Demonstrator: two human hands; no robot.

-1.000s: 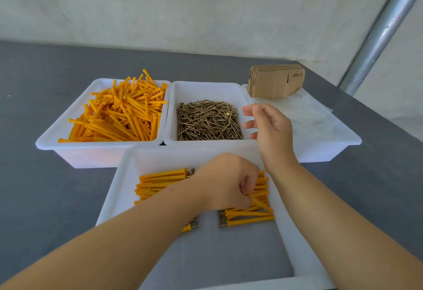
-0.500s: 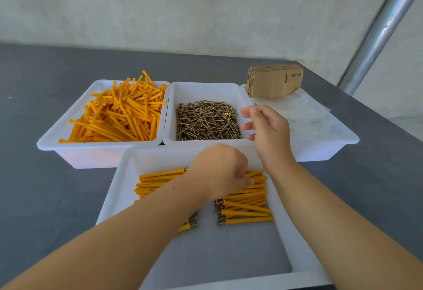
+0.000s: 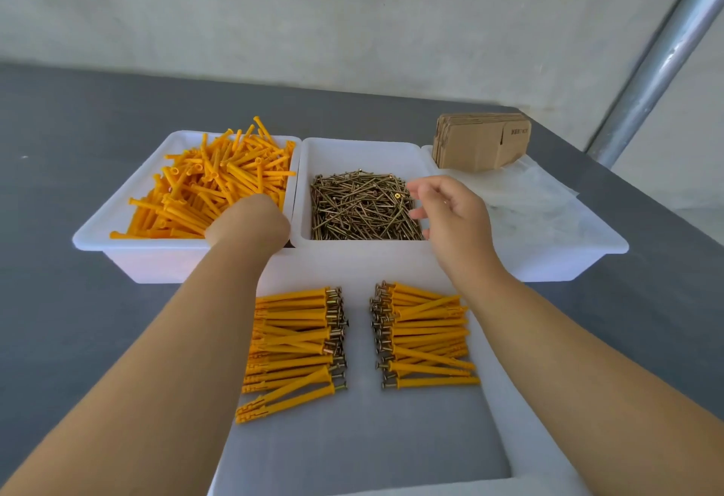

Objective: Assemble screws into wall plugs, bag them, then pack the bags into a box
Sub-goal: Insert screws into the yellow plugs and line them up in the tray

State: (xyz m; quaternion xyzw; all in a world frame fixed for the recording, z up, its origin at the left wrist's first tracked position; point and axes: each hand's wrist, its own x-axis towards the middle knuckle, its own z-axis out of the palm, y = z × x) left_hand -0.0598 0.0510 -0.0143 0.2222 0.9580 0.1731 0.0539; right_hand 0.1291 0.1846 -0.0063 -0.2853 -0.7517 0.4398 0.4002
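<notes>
Left hand [image 3: 250, 221] is reaching into the near right corner of the white plastic tray of loose orange plastic wall plugs [image 3: 211, 186]; its fingers are hidden behind the back of the hand, so cannot tell whether they are apart or clamped on a plug

Right hand [image 3: 450, 209] is hovering over the right edge of the white plastic tray of brass-coloured screws [image 3: 360, 205], fingers [image 3: 421, 186] loosely curled and apart, thumb and forefinger not quite meeting; nothing seen between them

Just left of those fingers the screws are lying in a tangled heap. Right of them, a third white tray holding clear plastic bags [image 3: 529, 202], with a stack of flat brown cardboard boxes [image 3: 482, 141] standing at its far end

Nearer than both hands, a larger white tray [image 3: 505, 437] is carrying the assembled plug-and-screw pieces in two rows: the left row [image 3: 294, 343] with screw heads pointing right, the right row [image 3: 427, 335] with heads pointing left, a bare gap between

All trays are sitting on a dark grey counter [image 3: 58, 319]
</notes>
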